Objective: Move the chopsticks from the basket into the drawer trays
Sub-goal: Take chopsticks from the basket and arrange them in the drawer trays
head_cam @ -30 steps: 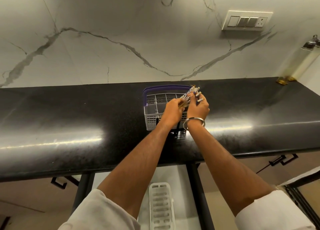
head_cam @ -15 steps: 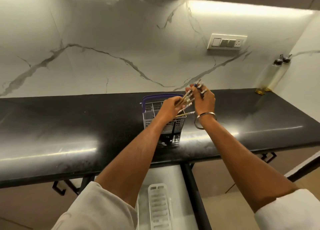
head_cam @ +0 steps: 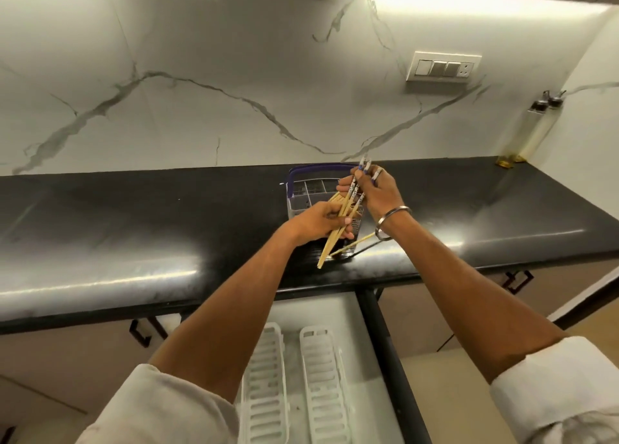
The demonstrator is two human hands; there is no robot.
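Observation:
A bundle of wooden chopsticks point(head_cam: 338, 227) with patterned blue-and-white tops is lifted out of the grey basket point(head_cam: 296, 197), which has a purple rim and stands on the black counter. My left hand point(head_cam: 321, 221) grips the bundle around its lower, bare-wood half. My right hand point(head_cam: 376, 194) pinches the patterned top ends. One chopstick point(head_cam: 351, 242) sticks out sideways below my right wrist. Below the counter an open drawer holds two white slotted trays point(head_cam: 323, 383), side by side.
The black counter point(head_cam: 134, 229) runs left to right under a marbled white wall. Two oil bottles point(head_cam: 532, 129) stand at the far right corner. A switch plate point(head_cam: 442, 66) is on the wall. The drawer's dark right edge point(head_cam: 385, 353) runs beside the trays.
Both hands have lifted the chopsticks up and out of the basket and drawn them a little nearer. The bundle now hangs slanted in front of the basket, and more of the drawer is seen.

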